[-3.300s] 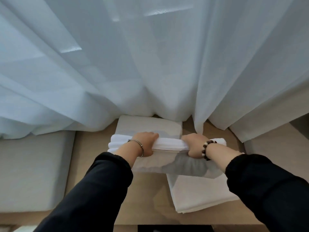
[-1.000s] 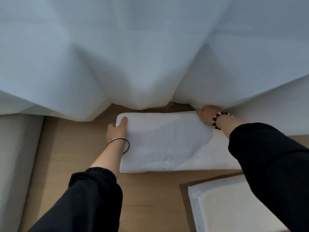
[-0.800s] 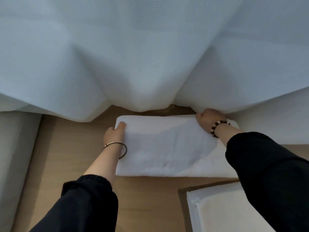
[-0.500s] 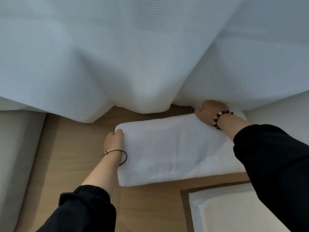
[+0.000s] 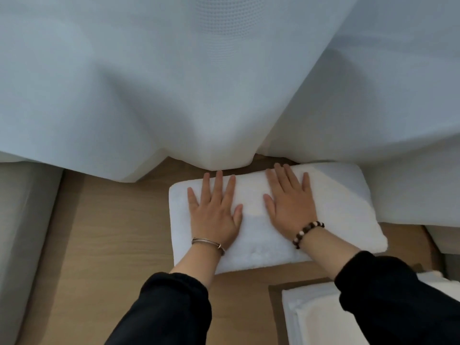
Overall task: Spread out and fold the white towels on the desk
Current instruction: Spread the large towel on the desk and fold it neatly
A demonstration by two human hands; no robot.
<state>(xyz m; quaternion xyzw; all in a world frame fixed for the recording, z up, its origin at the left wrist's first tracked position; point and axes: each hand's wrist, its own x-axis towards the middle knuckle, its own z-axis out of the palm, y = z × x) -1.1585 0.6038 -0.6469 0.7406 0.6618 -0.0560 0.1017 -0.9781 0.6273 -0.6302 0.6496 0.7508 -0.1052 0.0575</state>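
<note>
A folded white towel (image 5: 343,212) lies as a thick rectangle on the wooden desk (image 5: 112,232), close under the curtain. My left hand (image 5: 214,210) lies flat on the towel's left half with fingers straight and spread. Flat on the middle of the towel is my right hand (image 5: 290,202), fingers also straight. Neither hand grips the cloth. A second folded white towel (image 5: 316,317) sits at the desk's near right, partly hidden by my right sleeve.
A sheer white curtain (image 5: 199,83) hangs over the back of the desk and touches the towel's far edge. A grey cushioned seat (image 5: 22,232) borders the desk on the left. A pale upholstered edge (image 5: 443,235) lies at the right.
Both hands let go of the towel's far corners and moved inward; they now press flat on its top. The towel has shifted slightly and lies a little skewed.
</note>
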